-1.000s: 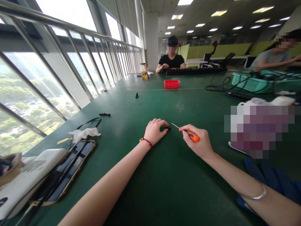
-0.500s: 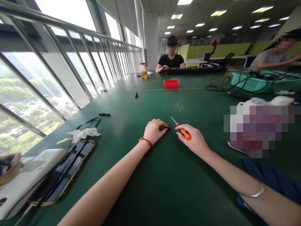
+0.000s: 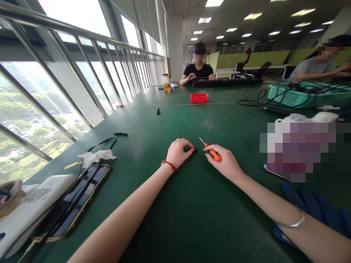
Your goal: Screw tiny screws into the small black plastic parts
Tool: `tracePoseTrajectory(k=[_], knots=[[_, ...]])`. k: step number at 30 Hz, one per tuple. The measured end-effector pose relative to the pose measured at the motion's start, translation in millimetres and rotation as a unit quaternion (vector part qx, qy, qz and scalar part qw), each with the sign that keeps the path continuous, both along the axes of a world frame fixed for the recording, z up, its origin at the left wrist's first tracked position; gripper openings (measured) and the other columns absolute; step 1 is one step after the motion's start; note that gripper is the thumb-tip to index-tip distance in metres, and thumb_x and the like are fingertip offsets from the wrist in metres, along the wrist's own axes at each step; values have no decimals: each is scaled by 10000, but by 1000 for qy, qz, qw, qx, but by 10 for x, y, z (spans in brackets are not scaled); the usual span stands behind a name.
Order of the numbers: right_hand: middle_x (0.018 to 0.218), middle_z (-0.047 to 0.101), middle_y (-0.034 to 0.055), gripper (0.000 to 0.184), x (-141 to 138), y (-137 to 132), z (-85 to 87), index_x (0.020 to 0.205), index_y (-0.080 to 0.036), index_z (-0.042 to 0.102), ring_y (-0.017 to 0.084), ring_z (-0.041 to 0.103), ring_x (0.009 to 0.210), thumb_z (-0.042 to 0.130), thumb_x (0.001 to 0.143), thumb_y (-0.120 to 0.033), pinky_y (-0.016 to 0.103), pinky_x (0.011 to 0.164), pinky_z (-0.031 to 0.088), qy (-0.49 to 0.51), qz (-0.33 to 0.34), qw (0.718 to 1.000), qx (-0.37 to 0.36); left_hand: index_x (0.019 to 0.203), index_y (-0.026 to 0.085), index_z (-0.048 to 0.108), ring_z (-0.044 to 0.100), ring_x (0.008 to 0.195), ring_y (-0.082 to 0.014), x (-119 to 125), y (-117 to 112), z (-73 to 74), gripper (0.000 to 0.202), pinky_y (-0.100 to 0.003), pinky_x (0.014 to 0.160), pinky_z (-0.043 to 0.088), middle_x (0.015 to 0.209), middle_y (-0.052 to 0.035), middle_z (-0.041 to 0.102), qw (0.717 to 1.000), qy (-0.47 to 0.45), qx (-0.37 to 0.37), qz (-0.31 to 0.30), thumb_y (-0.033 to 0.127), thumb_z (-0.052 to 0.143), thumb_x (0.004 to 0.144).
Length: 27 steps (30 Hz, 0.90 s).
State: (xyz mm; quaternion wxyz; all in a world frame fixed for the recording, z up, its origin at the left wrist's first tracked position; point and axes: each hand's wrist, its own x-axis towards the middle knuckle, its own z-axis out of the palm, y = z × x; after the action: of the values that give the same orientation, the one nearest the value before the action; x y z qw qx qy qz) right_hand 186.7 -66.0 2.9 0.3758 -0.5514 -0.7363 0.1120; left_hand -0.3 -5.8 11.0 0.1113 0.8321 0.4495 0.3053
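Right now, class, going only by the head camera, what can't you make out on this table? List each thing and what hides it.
All in the head view:
- Small black part: its shape, mostly covered by the left hand.
- Screwdriver: part of the handle, behind the right hand's fingers.
- Blue glove: partly under the right forearm.
- Green basket: its far right end, cut off by the picture's edge.

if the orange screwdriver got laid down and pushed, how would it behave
The orange screwdriver might roll, since its handle looks rounded. Its straight, metallic-looking shaft should stay stiff. It is probably handle-heavy, as the handle looks far thicker than the shaft.
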Motion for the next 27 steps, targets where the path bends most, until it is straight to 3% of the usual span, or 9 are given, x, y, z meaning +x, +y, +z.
tracePoseTrajectory(k=[16, 27], knots=[[956, 647, 17, 163, 8, 6, -8, 928, -250, 603, 187, 609, 831, 514, 791, -256, 327, 744, 472, -5, 0, 1000, -2, 743, 195, 649, 566, 860, -180, -1, -1, 8, 109, -317, 818, 448, 846, -15, 658, 999, -30, -15, 0, 269, 576, 777], [958, 635, 9, 175, 5, -6, 3, 942, -252, 598, 178, 601, 826, 516, 788, -242, 315, 757, 459, -10, 1, 1000, -18, 785, 187, 621, 552, 884, -195, 24, -31, 3, 115, -336, 801, 427, 887, -37, 634, 998, 59, 37, -5, 244, 529, 824]])
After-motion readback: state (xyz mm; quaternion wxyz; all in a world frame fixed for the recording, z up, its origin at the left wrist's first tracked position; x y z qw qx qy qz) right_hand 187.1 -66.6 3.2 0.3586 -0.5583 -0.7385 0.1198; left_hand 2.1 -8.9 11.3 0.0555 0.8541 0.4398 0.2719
